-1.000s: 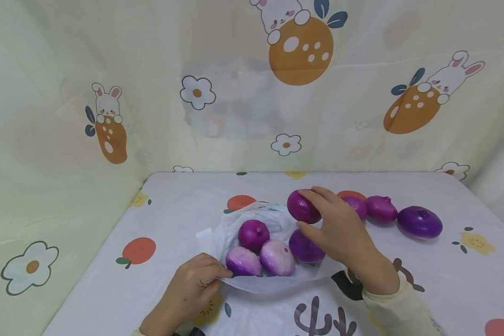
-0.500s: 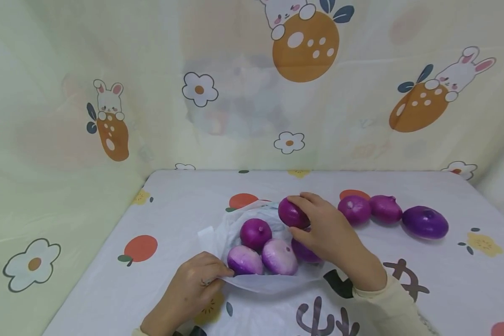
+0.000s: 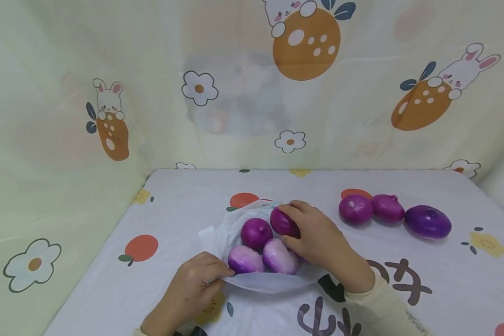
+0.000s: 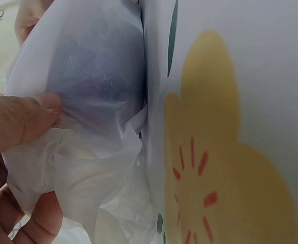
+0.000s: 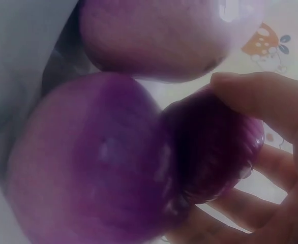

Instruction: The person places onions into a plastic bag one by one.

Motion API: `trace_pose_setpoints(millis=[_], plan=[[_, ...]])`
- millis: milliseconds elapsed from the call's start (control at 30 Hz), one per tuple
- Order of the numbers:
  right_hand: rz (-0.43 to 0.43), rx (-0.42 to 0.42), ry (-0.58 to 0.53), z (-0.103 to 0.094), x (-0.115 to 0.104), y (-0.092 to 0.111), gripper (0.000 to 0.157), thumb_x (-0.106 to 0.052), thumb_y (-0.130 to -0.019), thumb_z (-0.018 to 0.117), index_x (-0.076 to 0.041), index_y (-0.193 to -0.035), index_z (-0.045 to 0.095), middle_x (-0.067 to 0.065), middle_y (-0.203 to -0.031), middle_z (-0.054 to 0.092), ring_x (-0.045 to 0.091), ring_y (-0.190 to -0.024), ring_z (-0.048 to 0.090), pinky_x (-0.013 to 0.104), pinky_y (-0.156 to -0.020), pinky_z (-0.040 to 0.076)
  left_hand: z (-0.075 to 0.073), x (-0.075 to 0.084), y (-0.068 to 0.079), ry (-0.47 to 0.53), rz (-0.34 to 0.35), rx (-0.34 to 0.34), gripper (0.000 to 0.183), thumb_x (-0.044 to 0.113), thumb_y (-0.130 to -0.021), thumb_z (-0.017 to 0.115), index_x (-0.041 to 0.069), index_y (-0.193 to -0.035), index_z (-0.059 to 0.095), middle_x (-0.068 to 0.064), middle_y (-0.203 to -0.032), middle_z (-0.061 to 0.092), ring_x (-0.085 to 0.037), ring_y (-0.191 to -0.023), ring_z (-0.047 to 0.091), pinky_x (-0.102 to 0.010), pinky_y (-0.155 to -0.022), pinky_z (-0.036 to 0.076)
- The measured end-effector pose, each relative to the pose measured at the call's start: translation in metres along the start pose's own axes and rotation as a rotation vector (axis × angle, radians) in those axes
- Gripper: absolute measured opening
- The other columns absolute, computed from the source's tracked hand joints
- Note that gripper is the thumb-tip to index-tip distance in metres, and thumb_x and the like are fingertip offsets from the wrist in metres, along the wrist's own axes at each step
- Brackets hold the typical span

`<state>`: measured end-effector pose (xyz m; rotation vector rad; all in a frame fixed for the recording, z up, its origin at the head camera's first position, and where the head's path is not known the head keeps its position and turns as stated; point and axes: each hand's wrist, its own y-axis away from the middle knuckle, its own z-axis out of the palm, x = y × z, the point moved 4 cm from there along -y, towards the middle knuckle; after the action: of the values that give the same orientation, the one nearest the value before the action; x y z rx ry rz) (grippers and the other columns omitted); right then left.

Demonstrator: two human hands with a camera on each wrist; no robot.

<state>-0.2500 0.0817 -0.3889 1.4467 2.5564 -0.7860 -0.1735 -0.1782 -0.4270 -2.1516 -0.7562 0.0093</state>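
A thin white plastic bag [image 3: 260, 283] lies spread on the table with several purple onions in it. Its near left edge is pinched by my left hand [image 3: 193, 284]; the left wrist view shows the thumb [image 4: 22, 119] pressed on the film. My right hand [image 3: 319, 238] grips a dark purple onion [image 3: 283, 221] at the bag's far right, with thumb and fingers round it. Another dark onion [image 3: 256, 234] sits left of it, and two paler onions [image 3: 245, 259] lie in front. In the right wrist view a large purple onion [image 5: 93, 157] touches the held one; the right hand mostly hides it in the head view.
Three more onions stand in a row at the right: a round onion [image 3: 355, 209], a pointed onion [image 3: 388, 208] and a wider, darker onion [image 3: 427, 222]. A printed white cloth [image 3: 105, 289] covers the table, and a patterned curtain [image 3: 235, 116] hangs behind it.
My right hand has carried the held onion left and down, from above the bag's right side to beside the other onions in it. My left hand keeps its hold on the bag's edge.
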Motion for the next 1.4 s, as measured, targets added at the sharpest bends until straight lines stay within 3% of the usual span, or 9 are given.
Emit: trace_pose_setpoints(millis=[167, 433, 767, 1067, 1400], plan=[[-0.005, 0.005, 0.006, 0.0022, 0.0001, 0.0006, 0.060, -0.020, -0.081, 0.084, -0.010, -0.137, 0.066, 0.020, -0.135, 0.062, 0.039, -0.114, 0.065, 0.053, -0.091, 0.059, 0.0009, -0.0007, 0.0019, 0.004, -0.002, -0.001, 0.038, -0.014, -0.069, 0.072, 0.016, -0.088, 0.081, 0.010, -0.089, 0.075, -0.008, -0.085, 0.067, -0.015, -0.079, 0.055], [0.011, -0.021, 0.013, 0.0043, -0.0002, 0.0004, 0.058, -0.022, -0.085, 0.081, -0.010, -0.139, 0.065, 0.022, -0.138, 0.061, 0.040, -0.119, 0.064, 0.055, -0.096, 0.057, 0.0002, -0.0015, 0.0036, 0.015, 0.007, 0.022, 0.040, -0.016, -0.068, 0.071, 0.017, -0.088, 0.080, 0.009, -0.088, 0.074, -0.009, -0.084, 0.067, -0.016, -0.079, 0.055], [-0.002, -0.040, 0.038, 0.0039, -0.0026, -0.0014, 0.053, -0.024, -0.087, 0.080, -0.007, -0.136, 0.067, 0.021, -0.135, 0.064, 0.038, -0.121, 0.065, 0.054, -0.098, 0.057, -0.0006, -0.0024, 0.0045, 0.020, -0.083, -0.023, 0.034, -0.012, -0.072, 0.072, 0.018, -0.087, 0.080, 0.011, -0.089, 0.072, -0.007, -0.085, 0.066, -0.014, -0.079, 0.054], [0.005, -0.040, 0.056, -0.0010, -0.0037, 0.0000, 0.046, -0.022, -0.089, 0.078, -0.007, -0.133, 0.069, 0.019, -0.133, 0.065, 0.037, -0.120, 0.064, 0.053, -0.095, 0.058, 0.0005, -0.0004, 0.0025, 0.025, -0.015, 0.019, 0.040, -0.016, -0.068, 0.074, 0.017, -0.089, 0.080, 0.008, -0.088, 0.073, -0.009, -0.084, 0.066, -0.015, -0.078, 0.055], [0.036, -0.039, 0.049, -0.0041, -0.0009, 0.0027, 0.048, -0.024, -0.089, 0.079, -0.008, -0.133, 0.069, 0.018, -0.133, 0.065, 0.036, -0.120, 0.064, 0.052, -0.095, 0.058, 0.0031, 0.0001, 0.0023, 0.028, -0.038, -0.012, 0.039, -0.015, -0.070, 0.075, 0.018, -0.089, 0.080, 0.009, -0.088, 0.073, -0.008, -0.084, 0.066, -0.015, -0.078, 0.055]])
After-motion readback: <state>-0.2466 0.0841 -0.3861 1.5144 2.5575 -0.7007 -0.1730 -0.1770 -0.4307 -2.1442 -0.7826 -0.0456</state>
